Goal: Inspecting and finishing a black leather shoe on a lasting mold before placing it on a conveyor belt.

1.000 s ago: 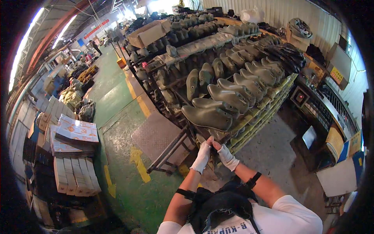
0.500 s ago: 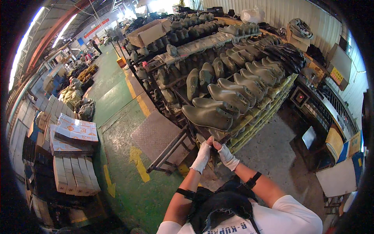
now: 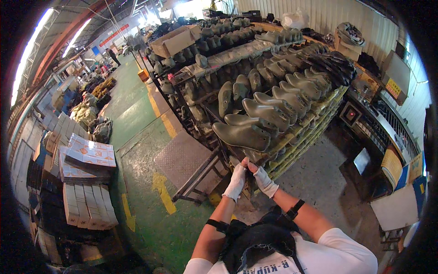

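My left hand (image 3: 237,179) and my right hand (image 3: 263,179), both in white gloves with bare fingertips, come together at the near corner of a tiered rack (image 3: 279,170). Their thumbs nearly touch, and the fingers curl down out of sight. Whatever they grip there, perhaps a dark piece low at the corner, is hidden. Just beyond them a dark green shoe last (image 3: 242,136) lies on the rack's top tier. More shoe lasts (image 3: 266,113) stand in rows behind it, and black, flat, glossy pieces (image 3: 331,65) are heaped at the far right end.
A metal-tube frame (image 3: 197,176) with a chequered plate (image 3: 185,155) juts out left of the rack. An open cardboard box (image 3: 175,40) sits on the racks behind. Stacked cartons (image 3: 89,205) stand far left; a dark bench (image 3: 365,123) lines the right. A person (image 3: 112,56) stands far down the aisle.
Both hands have shifted very slightly, still together at the rack's corner. The view has barely moved, and the shoe lasts stay in place.
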Tool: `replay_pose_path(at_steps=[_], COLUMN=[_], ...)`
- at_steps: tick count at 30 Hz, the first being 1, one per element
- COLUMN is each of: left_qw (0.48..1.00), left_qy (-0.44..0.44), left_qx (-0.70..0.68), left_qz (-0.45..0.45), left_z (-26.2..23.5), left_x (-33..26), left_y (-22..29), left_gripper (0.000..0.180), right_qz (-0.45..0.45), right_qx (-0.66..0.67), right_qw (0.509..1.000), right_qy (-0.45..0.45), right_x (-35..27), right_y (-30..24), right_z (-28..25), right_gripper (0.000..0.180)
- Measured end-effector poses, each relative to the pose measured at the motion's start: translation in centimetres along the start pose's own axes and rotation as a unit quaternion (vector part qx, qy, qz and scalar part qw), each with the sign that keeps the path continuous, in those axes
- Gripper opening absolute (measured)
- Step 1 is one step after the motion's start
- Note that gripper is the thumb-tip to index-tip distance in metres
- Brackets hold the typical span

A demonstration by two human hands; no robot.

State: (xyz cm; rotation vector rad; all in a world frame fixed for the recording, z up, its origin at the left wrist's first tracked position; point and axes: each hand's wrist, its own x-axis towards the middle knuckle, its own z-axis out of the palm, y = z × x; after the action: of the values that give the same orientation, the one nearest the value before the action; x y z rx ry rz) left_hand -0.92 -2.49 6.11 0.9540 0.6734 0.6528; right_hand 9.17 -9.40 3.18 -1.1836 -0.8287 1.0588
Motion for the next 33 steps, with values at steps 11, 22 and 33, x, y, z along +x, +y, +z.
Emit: replay_pose_path(at_steps=[11, 22, 33], left_qw=[0.999, 0.999, 1.000], left_qy=[-0.025, 0.006, -0.025], left_qx=[-0.001, 0.010, 0.002], left_qz=[0.038, 0.053, 0.019], left_z=[-0.5, 1.3, -1.1], left_x=[0.5, -1.1, 1.1], left_y=[-0.5, 1.6, -0.8], left_gripper=[0.052, 0.047, 0.050], right_qz=[-0.160, -0.092, -0.007], right_qx=[-0.151, -0.120, -0.075], right_qw=[0.976, 0.988, 0.996], right_qy=[-0.004, -0.024, -0.041], right_x=[1.6, 1.0, 0.0], right_y=[5.1, 3.5, 1.0], right_z=[-2.2, -1.2, -0.7], right_gripper=[0.044, 0.045, 0.047])
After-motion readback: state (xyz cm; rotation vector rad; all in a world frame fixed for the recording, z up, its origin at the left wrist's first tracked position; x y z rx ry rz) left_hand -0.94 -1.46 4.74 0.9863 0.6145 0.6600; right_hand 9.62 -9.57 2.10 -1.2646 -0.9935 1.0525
